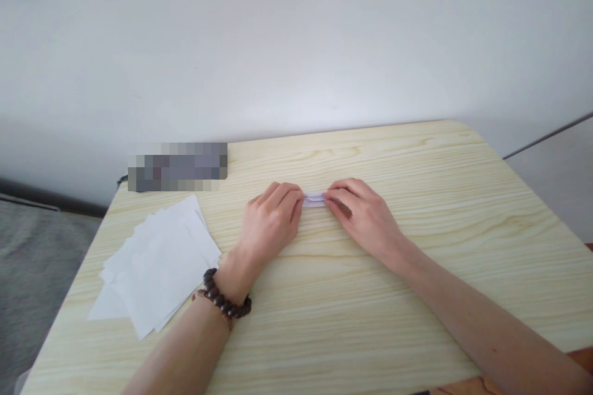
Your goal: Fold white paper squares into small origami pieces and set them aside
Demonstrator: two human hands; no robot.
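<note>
A small folded strip of white paper [314, 199] lies on the light wooden table [417, 296], near its middle. My left hand [271, 220] has its fingers curled onto the strip's left end; a dark bead bracelet [225, 302] circles that wrist. My right hand [364, 216] pinches the strip's right end with bent fingers. Most of the strip is hidden under both hands; only a short middle piece shows.
A loose pile of white paper sheets [157, 265] lies on the table's left part. A blurred rectangular object [177, 166] sits at the table's back left edge by the white wall [296, 43]. Grey floor shows at the left.
</note>
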